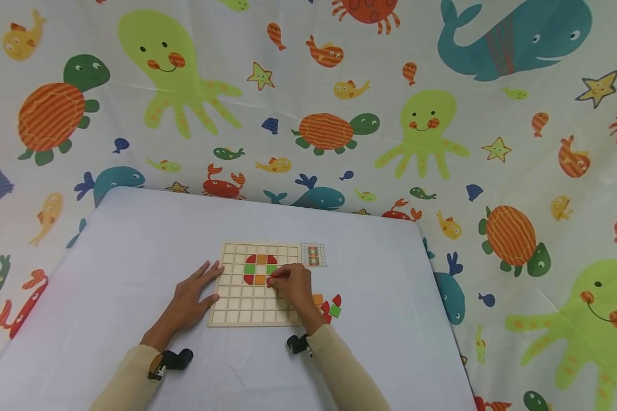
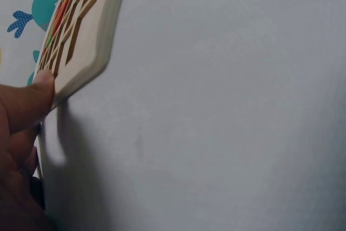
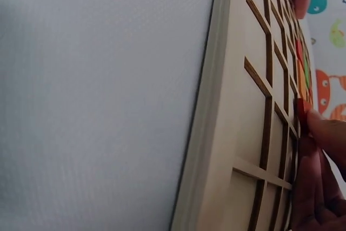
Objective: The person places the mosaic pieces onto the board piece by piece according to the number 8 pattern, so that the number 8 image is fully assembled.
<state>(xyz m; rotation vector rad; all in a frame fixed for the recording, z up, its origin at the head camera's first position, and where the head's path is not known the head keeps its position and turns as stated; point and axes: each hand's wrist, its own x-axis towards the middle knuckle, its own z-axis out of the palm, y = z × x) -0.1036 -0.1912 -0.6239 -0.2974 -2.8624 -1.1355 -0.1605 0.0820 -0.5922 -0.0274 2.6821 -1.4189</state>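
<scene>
A wooden grid board (image 1: 236, 317) lies on the white table, with red, orange and green tiles (image 1: 260, 279) set in a ring in its upper middle cells. My right hand (image 1: 294, 285) pinches a red tile (image 3: 302, 113) between thumb and fingers at the ring's lower right corner. In the right wrist view that tile is tilted over the grid. On the board's left edge rests my left hand (image 1: 190, 298), fingers spread, its thumb (image 2: 45, 79) touching the rim in the left wrist view.
Right of the board, by my right wrist, lie several loose tiles (image 1: 335, 310) in red, green and orange. A small pattern card (image 1: 313, 255) sits at the board's upper right. Behind the white table (image 1: 385, 342) hangs a curtain (image 1: 288, 97) printed with sea animals.
</scene>
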